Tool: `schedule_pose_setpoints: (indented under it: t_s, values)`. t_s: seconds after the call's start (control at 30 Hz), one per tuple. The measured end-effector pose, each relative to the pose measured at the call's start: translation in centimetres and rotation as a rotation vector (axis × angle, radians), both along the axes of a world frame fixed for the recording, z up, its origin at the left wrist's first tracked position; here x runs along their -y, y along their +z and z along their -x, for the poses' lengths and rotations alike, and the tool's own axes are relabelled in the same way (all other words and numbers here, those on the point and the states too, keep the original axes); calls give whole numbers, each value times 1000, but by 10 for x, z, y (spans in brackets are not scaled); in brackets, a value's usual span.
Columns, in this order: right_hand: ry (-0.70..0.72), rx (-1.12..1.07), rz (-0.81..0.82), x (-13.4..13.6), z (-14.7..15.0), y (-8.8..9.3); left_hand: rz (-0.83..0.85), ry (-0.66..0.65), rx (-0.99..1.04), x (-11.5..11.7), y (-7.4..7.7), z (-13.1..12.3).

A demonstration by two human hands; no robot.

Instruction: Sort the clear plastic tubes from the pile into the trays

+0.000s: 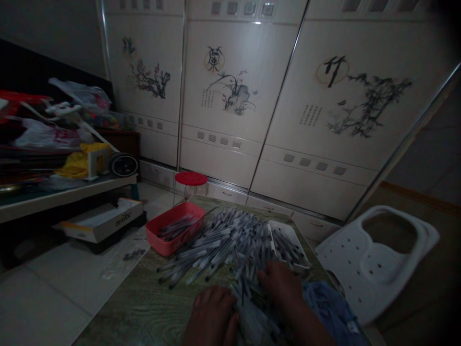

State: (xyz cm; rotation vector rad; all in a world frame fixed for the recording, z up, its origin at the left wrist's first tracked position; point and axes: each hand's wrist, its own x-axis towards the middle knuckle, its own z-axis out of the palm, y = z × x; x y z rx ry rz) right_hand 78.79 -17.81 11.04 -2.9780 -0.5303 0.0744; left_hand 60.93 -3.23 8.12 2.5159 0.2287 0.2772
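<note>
A large heap of pens (230, 240), with clear barrels and dark ends, covers the middle of the table. My left hand (212, 312) is at the near side of the heap, its fingers curled; a thin pen shows at the fingertips, though the picture is dark there. To its right, my right hand (283, 286) reaches in over the heap with fingers drawn together; what they hold is hidden. More clear, thin pieces (252, 319) lie between the two hands. A red basket (162, 244) and a white tray (302, 262), both with pens inside, flank the heap.
Blue cloth (329, 307) lies at the right of the wooden table (144, 307). Beyond the table stand a white plastic chair (363, 264) and a red stool (190, 179). A cluttered bench (72, 192) is on the left, with an open box (104, 223) below. Sliding wardrobe doors (230, 158) close off the back.
</note>
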Motion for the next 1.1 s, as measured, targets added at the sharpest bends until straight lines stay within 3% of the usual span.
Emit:
schedule_pose_setpoints:
  t_s: [0.27,0.63,0.87,1.03,1.1]
  values:
    - [6,-76,-82,-29,-2,1,11,-8,21,0,-10,-2]
    - [55,-136,-178,-61,-5,-4,-29,130,55,-4,-5,0]
    - [75,-97,-313,-18,-6,2,-19,287,65,-13,-5,5]
    - [112,-124,-416,23,21,-4,35,403,176,-13,-6,9]
    - [122,-143,-442,36,35,-9,36,365,227,-10,-3,11]
